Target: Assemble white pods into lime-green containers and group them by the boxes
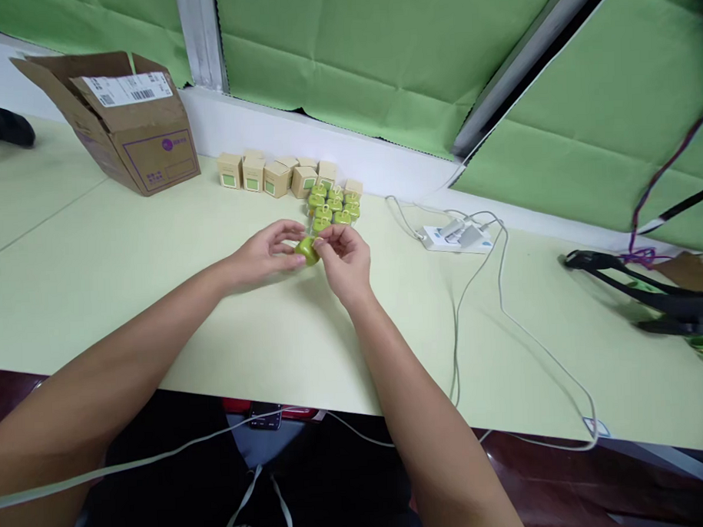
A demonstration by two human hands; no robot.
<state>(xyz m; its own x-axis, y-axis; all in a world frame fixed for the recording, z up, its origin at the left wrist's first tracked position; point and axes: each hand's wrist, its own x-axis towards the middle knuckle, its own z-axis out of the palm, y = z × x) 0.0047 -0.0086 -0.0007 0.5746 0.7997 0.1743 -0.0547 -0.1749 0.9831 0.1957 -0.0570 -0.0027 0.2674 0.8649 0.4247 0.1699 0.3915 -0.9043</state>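
Observation:
Between my two hands, just above the table, is a small glossy green rounded object, apple-like in look; its exact kind is not clear. My left hand holds it from the left, with the thumb on its lower side and the fingers curved behind. From the right, my right hand pinches its upper edge between thumb and forefinger. Right behind my hands stands a cluster of similar green objects with pale loops on top. Part of that cluster is hidden by my right fingers.
Several small kraft boxes line the wall. An open cardboard carton stands at the back left. Right of my hands lies a white power strip with trailing cables. A black frame-like object sits at the far right.

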